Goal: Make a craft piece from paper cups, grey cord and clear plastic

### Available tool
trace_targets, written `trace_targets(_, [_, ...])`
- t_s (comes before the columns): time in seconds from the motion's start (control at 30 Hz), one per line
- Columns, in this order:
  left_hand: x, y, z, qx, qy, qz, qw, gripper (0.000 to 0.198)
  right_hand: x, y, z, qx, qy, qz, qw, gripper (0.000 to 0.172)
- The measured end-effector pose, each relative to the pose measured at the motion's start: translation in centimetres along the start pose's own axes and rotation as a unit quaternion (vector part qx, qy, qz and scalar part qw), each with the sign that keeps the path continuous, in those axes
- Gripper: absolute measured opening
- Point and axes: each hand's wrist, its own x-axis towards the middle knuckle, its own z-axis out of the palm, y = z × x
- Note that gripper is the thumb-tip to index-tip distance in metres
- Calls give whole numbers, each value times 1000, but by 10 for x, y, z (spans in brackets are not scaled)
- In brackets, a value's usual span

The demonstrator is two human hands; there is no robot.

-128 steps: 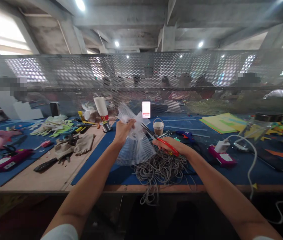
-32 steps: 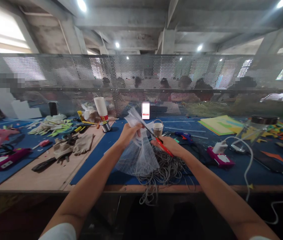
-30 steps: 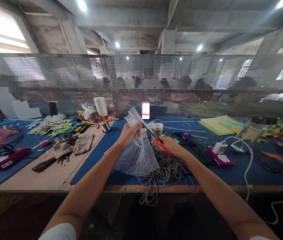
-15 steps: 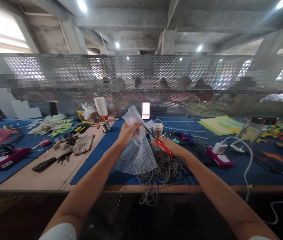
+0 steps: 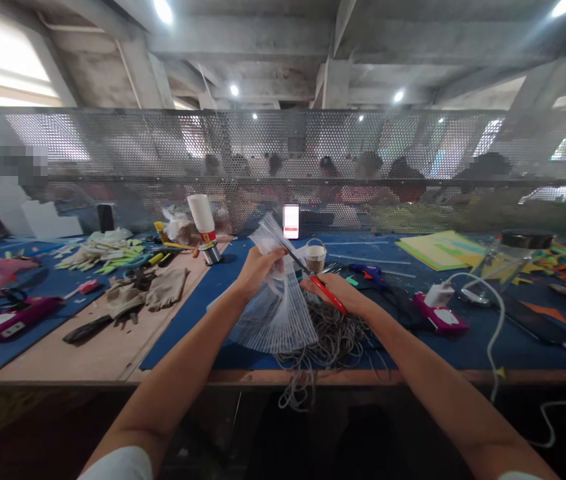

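Observation:
My left hand [image 5: 257, 268] is closed round the middle of a fan of clear plastic strips [image 5: 279, 313], held up over the blue mat. My right hand [image 5: 340, 293] grips red-handled scissors [image 5: 319, 282] whose blades point up and left into the fan near my left fingers. A tangle of grey cord [image 5: 327, 340] lies under both hands and spills over the table's front edge.
A small cup [image 5: 316, 255], a lit phone [image 5: 291, 221], a white cone on a stand [image 5: 204, 223], gloves [image 5: 149, 291] and glue guns [image 5: 439, 315] lie around. Coloured sheets [image 5: 443, 250] and a jar [image 5: 523, 257] sit right. A perforated screen [image 5: 283, 160] stands behind.
Since 4.3 s ago both hands have moved slightly up and away, and the scissor blades have come closer to my left fingers. Over the last second hardly anything has shifted.

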Motion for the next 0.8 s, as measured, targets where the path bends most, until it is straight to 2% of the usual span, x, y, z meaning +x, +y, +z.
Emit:
trace_targets(0.37, [2, -4, -2, -43, -5, 7, 999, 25, 1, -1, 0, -44, 44, 4, 998, 55])
trace_targets(0.53, [0, -1, -2, -62, 9, -22, 998, 32, 0, -3, -1, -44, 38, 11, 998, 57])
trace_targets(0.8, [-3, 4, 4, -41, 12, -15, 999, 32, 0, -2, 0, -39, 12, 11, 999, 57])
